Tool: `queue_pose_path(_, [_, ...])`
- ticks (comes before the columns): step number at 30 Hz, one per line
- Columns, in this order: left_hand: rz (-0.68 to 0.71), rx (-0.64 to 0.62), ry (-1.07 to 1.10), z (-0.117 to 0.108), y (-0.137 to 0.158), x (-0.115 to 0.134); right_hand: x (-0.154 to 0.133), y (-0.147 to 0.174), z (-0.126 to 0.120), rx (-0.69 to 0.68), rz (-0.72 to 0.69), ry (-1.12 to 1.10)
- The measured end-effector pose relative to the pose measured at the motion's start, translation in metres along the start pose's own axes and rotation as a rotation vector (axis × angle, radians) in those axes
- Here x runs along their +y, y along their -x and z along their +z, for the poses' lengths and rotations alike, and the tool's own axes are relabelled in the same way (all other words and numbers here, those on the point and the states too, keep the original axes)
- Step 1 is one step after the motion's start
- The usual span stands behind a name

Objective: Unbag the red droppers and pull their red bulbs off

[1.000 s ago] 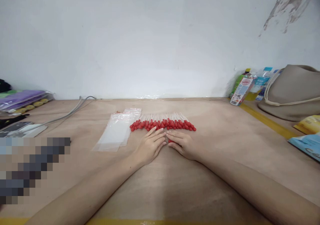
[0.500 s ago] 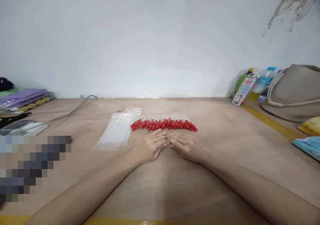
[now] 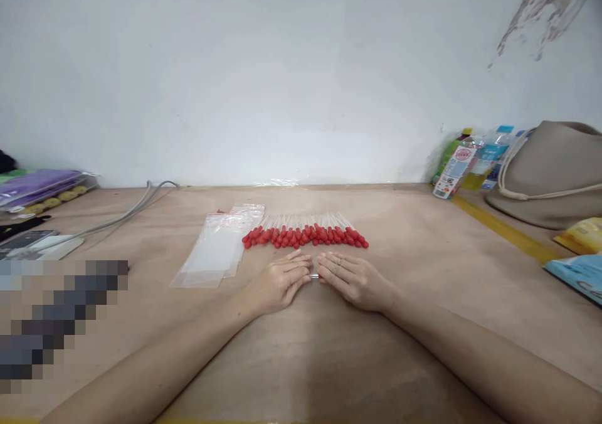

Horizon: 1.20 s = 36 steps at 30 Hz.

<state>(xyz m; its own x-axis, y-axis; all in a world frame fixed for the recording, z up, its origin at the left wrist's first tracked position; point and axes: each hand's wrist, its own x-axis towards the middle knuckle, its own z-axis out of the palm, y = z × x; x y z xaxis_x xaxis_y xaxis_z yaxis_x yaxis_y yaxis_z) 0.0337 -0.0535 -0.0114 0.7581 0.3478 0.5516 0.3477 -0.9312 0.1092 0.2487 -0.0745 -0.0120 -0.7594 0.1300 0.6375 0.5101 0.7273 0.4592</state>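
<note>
Between the fingers (image 3: pixel 297 266), red-tipped stick (image 3: pixel 314 276) crosswise, red end (image 3: pixel 320 277) rightward.

The left hand (image 3: pixel 282 281) is easing back toward the person, its fingertips now leaving a strip of tabletop (image 3: pixel 263 361) showing before the row of red-tipped sticks (image 3: pixel 305 234), whereas a second ago they were reaching up to the red heads. The right hand (image 3: pixel 355 281) is also shifting nearer the person and slightly rightward, its fingers lying closer together than before. Between the hands, a short pale length of a separate red-ended stick (image 3: pixel 314 276) is now showing more plainly.
</note>
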Motion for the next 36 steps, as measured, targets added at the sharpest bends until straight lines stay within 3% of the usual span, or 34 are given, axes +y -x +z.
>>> queue_pose_path(12, [-0.064, -0.088, 0.118, -0.005, 0.000, 0.003, 0.001, 0.003, -0.004, 0.032, -0.068, -0.002])
queue_pose_path(19, [-0.064, -0.051, 0.125, -0.009, 0.006, 0.000, 0.007, 0.015, -0.008, 0.048, -0.047, -0.047])
queue_pose_path(21, [-0.084, -0.014, 0.107, -0.012, 0.010, -0.003, 0.011, 0.022, -0.008, 0.053, 0.052, -0.069])
queue_pose_path(25, [-0.151, 0.078, 0.040, -0.016, 0.016, -0.005, 0.017, 0.031, 0.000, 0.059, 0.392, -0.059])
queue_pose_path(30, [-0.264, 0.189, -0.089, -0.014, 0.018, -0.005, 0.015, 0.033, 0.010, -0.055, 0.705, -0.234])
queue_pose_path(36, [-0.337, 0.163, -0.166, -0.024, 0.035, -0.005, 0.011, 0.027, 0.008, -0.093, 0.912, -0.418])
